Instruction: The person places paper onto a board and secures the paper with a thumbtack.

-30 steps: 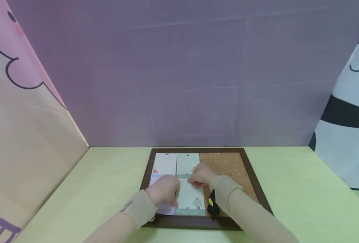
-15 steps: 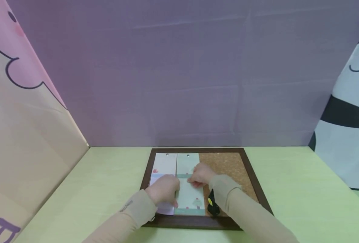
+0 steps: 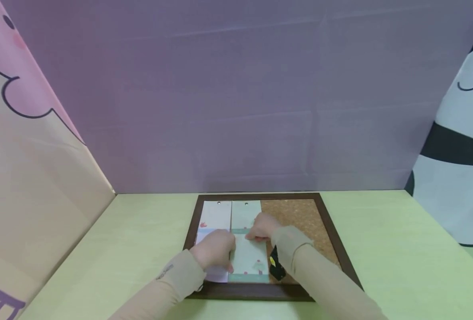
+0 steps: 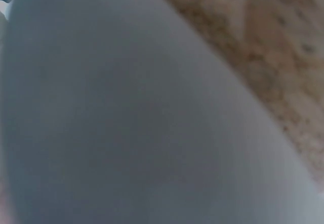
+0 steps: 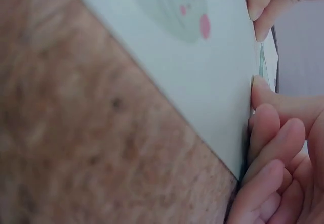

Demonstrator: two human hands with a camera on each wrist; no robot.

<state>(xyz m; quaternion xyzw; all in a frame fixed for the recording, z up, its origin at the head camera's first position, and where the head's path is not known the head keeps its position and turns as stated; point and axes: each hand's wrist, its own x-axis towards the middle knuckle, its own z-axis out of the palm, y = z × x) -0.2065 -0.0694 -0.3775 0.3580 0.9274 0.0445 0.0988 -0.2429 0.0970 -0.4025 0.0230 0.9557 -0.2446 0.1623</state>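
Note:
A pale green note sheet (image 3: 249, 255) with a darker green lower band lies on a cork board (image 3: 292, 213) in a dark brown frame. At its top edge, my right hand (image 3: 262, 226) has its fingertips on the paper. The right wrist view shows its thumb (image 5: 260, 92) against the paper and the other fingers (image 5: 273, 143) curled; what lies under the fingertips is hidden. Along the sheet's left edge, my left hand (image 3: 216, 249) touches the paper, thumb lowered towards the bottom. The left wrist view is mostly a blurred grey surface (image 4: 126, 107).
Behind the lower sheet another green sheet (image 3: 246, 215) is pinned at its top. A pinned white sheet (image 3: 216, 215) and a lilac one (image 3: 217, 276) line the board's left side. The board lies on a light green tabletop (image 3: 148, 231), before a purple backdrop (image 3: 236, 98).
The head view has shifted slightly. My right hand and wrist have tipped a little, fingertips still at the sheet's top edge. My left hand stays in its place.

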